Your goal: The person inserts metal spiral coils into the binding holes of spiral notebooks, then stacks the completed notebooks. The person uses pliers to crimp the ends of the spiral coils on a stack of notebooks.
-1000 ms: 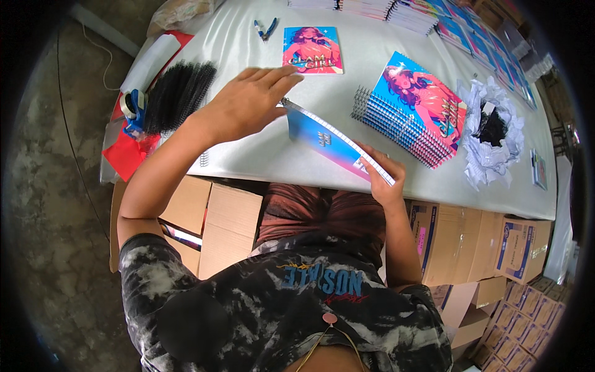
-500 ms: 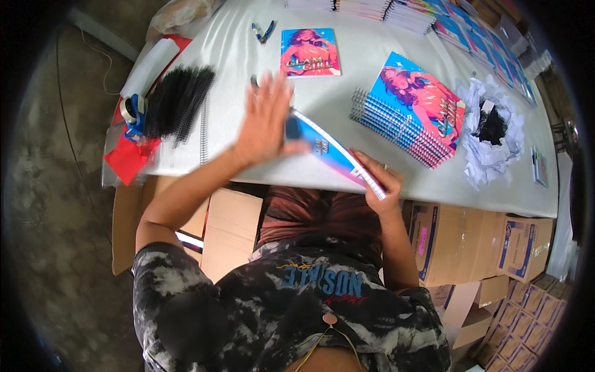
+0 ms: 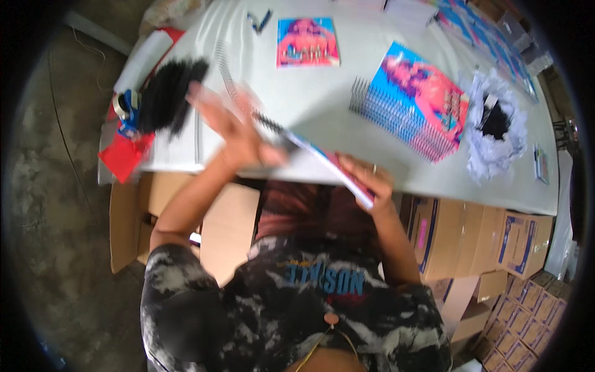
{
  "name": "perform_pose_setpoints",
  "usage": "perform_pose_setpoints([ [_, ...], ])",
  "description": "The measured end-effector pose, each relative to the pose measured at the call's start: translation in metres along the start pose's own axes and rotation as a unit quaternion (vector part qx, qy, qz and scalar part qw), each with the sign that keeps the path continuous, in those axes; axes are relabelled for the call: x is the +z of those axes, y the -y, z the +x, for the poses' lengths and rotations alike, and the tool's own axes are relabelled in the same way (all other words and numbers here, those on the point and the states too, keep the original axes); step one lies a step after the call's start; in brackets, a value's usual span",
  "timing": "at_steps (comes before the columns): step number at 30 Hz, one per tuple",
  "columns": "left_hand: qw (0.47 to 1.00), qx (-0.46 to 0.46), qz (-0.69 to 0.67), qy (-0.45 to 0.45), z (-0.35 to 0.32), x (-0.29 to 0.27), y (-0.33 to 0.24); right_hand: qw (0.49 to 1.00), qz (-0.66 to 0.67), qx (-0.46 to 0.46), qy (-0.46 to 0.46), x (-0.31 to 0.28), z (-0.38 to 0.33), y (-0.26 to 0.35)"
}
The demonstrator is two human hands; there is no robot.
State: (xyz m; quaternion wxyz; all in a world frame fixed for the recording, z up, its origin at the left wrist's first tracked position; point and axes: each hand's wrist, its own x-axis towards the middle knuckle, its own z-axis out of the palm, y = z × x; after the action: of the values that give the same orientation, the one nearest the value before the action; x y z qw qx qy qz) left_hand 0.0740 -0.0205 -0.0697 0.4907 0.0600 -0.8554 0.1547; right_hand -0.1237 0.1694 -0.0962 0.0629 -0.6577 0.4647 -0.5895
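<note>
My right hand [image 3: 370, 180] grips a thin notebook [image 3: 328, 162] by its near end, holding it edge-on above the table's front. A dark spiral binding coil [image 3: 268, 122] runs from the notebook's far end, and its loose length stretches up and left past my left hand. Smeared by motion, my left hand [image 3: 234, 127] is beside that coil with fingers stretched out and thumb apart. Whether its palm touches the coil is hard to see. To its left lies a pile of black coils [image 3: 170, 96].
Coil-bound notebooks [image 3: 421, 99] are stacked at the right, beside crumpled white wrapping [image 3: 474, 142] around black pieces. A single notebook [image 3: 308, 42] and pliers [image 3: 259, 22] lie farther back. A blue tape dispenser [image 3: 128, 111] and red sheet [image 3: 127, 155] sit left. Cardboard boxes [image 3: 462, 242] stand below the table.
My left hand has swung left and slightly down. The notebook has turned more edge-on, and a long coil now shows extending from its far end. The view has shifted slightly.
</note>
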Motion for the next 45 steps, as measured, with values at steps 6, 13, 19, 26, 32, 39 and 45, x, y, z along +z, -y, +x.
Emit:
perform_pose_setpoints([
  [6, 0.969, -0.015, -0.138, 0.204, -0.058, -0.003, -0.050, 0.999, 0.022, -0.010, -0.026, 0.006, 0.001, -0.005],
  [13, 0.986, -0.068, -0.105, 0.108, -0.052, 0.028, -0.021, 1.000, 0.026, -0.008, -0.004, 0.012, 0.001, 0.001],
  [19, 0.995, 0.006, 0.074, 0.073, -0.045, -0.003, -0.020, 0.998, 0.061, -0.004, 0.011, 0.012, 0.005, 0.004],
  [26, 0.976, 0.177, -0.070, 0.106, -0.003, -0.006, -0.044, 0.999, -0.016, -0.020, 0.021, 0.011, -0.001, -0.001],
  [32, 0.991, -0.061, -0.045, 0.113, -0.009, 0.021, -0.037, 1.000, -0.004, 0.007, -0.030, 0.021, 0.010, 0.010],
  [39, 0.989, -0.112, -0.049, -0.084, 0.027, 0.010, -0.019, 0.999, 0.025, -0.020, -0.025, 0.022, 0.008, 0.009],
  [45, 0.993, -0.057, -0.071, 0.070, -0.016, 0.002, -0.054, 0.997, 0.038, 0.050, -0.055, 0.024, 0.005, -0.003],
])
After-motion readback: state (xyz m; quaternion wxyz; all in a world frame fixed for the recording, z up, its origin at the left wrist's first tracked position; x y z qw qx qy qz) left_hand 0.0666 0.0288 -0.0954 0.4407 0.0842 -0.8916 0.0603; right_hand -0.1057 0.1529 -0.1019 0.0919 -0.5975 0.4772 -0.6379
